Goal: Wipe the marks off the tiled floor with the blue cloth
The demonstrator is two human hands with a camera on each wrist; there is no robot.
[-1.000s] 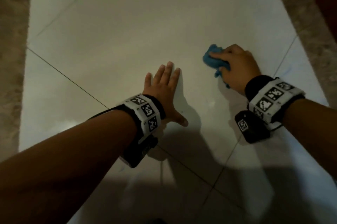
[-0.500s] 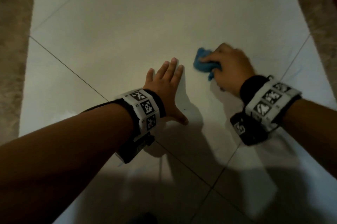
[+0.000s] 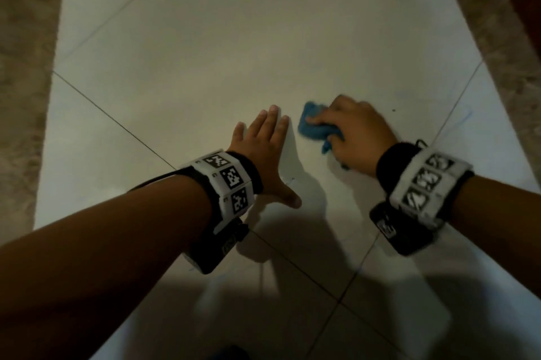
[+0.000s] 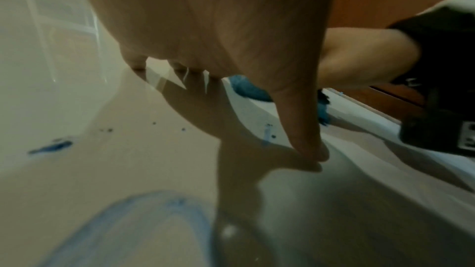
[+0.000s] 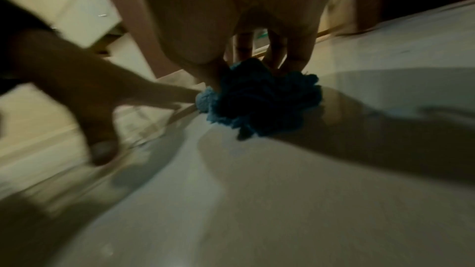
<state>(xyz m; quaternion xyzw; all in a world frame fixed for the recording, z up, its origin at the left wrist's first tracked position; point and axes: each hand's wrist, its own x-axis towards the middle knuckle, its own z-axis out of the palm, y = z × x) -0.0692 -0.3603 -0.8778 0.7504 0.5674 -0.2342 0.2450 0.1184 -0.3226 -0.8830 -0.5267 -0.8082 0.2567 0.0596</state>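
Mid-wipe: right hand (image 3: 358,131) grips bunched cloth (image 3: 314,126) against floor (image 3: 234,37), just beside flat, spread left hand (image 3: 263,151); next, likely scrub toward blue marks (image 4: 50,147) left.

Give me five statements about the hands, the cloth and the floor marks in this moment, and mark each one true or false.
1. The right hand grips the bunched blue cloth. True.
2. The left hand also holds the cloth. False: it lies flat on the tiled floor, fingers straight, beside the cloth.
3. Blue marks remain on the floor. True: the left wrist view shows a blue streak and a curved blue smear.
4. The cloth is lifted clear of the floor. False: it is pressed against the tile.
5. Both wrists carry bands with black-and-white square markers. True.
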